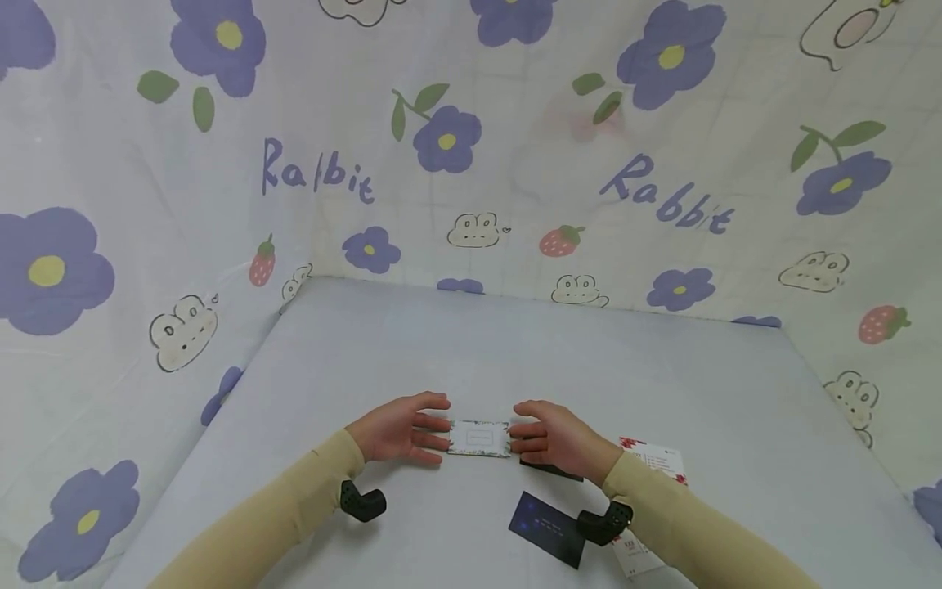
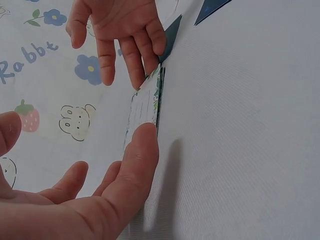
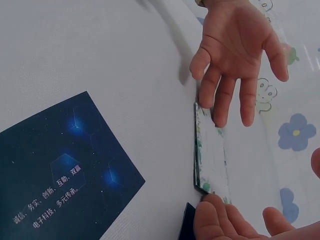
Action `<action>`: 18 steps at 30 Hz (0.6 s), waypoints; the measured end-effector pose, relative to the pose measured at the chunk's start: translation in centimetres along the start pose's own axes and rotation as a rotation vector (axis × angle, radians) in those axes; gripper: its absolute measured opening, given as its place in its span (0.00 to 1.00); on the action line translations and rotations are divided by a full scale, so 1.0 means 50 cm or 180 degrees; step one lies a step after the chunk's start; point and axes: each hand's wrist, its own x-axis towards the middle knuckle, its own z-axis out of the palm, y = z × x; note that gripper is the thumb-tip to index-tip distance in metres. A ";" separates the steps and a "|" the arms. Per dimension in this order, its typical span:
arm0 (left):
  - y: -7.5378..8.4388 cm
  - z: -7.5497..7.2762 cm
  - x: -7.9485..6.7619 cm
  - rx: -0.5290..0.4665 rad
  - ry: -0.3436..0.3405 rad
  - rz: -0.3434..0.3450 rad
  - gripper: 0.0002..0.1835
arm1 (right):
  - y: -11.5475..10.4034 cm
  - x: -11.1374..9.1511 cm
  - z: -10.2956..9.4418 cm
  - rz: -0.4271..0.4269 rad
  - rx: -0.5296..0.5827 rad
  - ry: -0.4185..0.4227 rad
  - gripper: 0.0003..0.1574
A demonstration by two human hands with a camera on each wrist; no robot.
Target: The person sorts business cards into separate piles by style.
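A small stack of cards (image 1: 479, 439) lies flat on the table, its top card white with a green leafy border and a thin outlined box. In the right wrist view, dark edges show beneath that top card (image 3: 212, 150). My left hand (image 1: 397, 429) is at the stack's left end, fingers extended and spread, fingertips right at the short edge. Facing it from the right end, my right hand (image 1: 562, 438) has its fingertips close to the opposite edge, fingers loosely bent. Neither hand grips the stack. A dark card (image 1: 553, 472) lies partly hidden under the right hand.
Nearer the body lies a dark blue card (image 1: 540, 523) with light lettering. White cards with red flowers, one farther (image 1: 658, 460) and one nearer (image 1: 636, 560), are partly hidden by the right sleeve. A flower-and-rabbit printed curtain (image 1: 515, 180) surrounds the pale table (image 1: 441, 343).
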 end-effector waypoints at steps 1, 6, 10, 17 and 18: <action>0.000 0.000 0.000 -0.0003 -0.0011 0.0002 0.31 | 0.000 0.000 0.000 0.0002 0.0001 0.0007 0.41; -0.001 -0.001 0.000 -0.0007 -0.0028 -0.0003 0.32 | 0.001 0.000 0.000 0.0002 -0.0011 0.0033 0.41; 0.003 0.001 -0.005 0.0056 0.0069 -0.0047 0.32 | 0.002 0.000 0.000 0.0004 0.0002 0.0061 0.40; 0.025 -0.005 -0.020 0.0421 0.0173 -0.0019 0.33 | -0.002 -0.017 -0.021 -0.0129 -0.0342 0.0166 0.42; 0.028 -0.008 -0.022 0.0484 0.0164 -0.0004 0.34 | -0.004 -0.022 -0.027 -0.0156 -0.0410 0.0173 0.42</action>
